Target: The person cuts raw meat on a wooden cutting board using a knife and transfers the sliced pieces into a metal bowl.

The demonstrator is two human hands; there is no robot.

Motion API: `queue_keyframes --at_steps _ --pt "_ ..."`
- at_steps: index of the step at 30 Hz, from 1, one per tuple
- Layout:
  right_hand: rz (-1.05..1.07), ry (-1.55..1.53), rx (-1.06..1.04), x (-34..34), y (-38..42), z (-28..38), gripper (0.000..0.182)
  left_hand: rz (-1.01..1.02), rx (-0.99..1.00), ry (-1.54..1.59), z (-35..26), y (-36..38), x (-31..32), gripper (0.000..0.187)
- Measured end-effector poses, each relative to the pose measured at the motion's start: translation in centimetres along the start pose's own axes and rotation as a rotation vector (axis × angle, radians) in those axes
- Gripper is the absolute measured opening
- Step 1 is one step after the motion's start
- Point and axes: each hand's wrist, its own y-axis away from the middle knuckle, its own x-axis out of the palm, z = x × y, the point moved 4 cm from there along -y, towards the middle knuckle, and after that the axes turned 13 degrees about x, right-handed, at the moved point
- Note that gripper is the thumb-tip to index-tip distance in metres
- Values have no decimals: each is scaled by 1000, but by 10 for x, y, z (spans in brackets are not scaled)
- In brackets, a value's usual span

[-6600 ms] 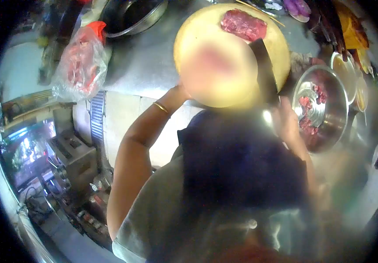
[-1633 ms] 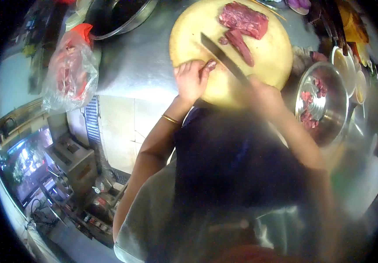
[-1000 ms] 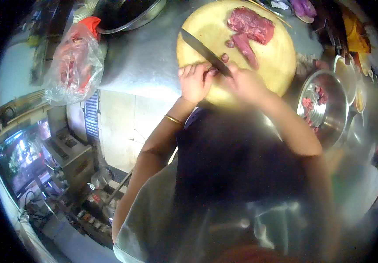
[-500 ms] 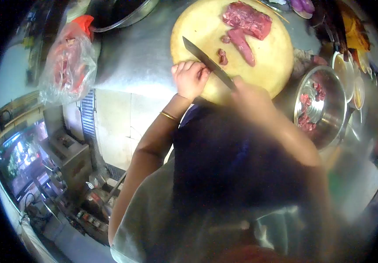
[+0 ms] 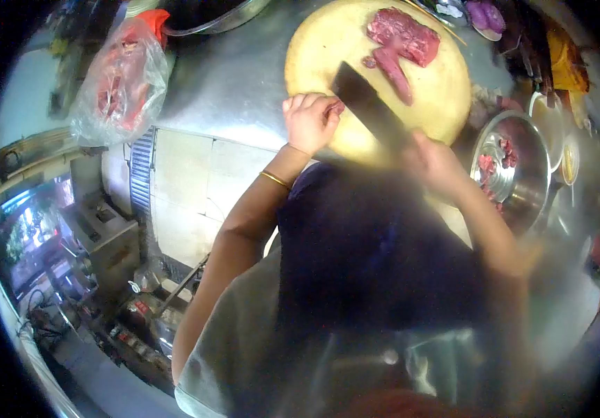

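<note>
My left hand [image 5: 310, 124] rests at the left edge of a round yellow cutting board [image 5: 307, 59], its fingers closed on a small piece of red meat [image 5: 336, 108]. Gripped in my right hand [image 5: 438, 164] is a cleaver [image 5: 369, 101], its broad dark blade slanting over the board just right of my left hand. Beyond the blade lie a large slab of raw meat [image 5: 404, 36], a narrower meat strip [image 5: 392, 73] and a tiny meat bit [image 5: 369, 62]. The blade covers part of the board.
On the right stands a steel bowl [image 5: 531, 174] with several cut meat pieces in it. Beside it are pale bowls [image 5: 546, 118]. A clear plastic bag [image 5: 122, 83] with red contents lies at the left of the metal counter [image 5: 237, 76], near a large pan [image 5: 227, 21].
The cleaver has moved right, away from my left hand, and turned to show its broad side. Small meat pieces seen mid-board earlier are out of sight. The whole view has shifted slightly.
</note>
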Motion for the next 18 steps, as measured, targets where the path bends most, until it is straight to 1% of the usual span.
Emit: queue_keyframes --at_steps 2,4,7,9,14,16,18 --pt "-43 -42 53 4 15 -16 37 -28 9 -3 0 1 -2 13" --pt "-76 7 19 5 24 -8 35 -46 8 -6 -1 5 -5 12" --pt "-97 14 -33 16 29 3 32 10 -8 -4 -1 9 -4 19" --pt "-118 33 -87 18 30 14 31 36 -11 -4 0 10 -2 16" --pt "-52 50 -55 18 25 29 27 -3 -22 30 1 10 -1 12" --pt "-35 57 -55 19 13 33 27 -38 -10 37 2 9 0 11" --pt "-3 66 -7 19 -10 45 28 -49 -7 31 0 6 -1 10"
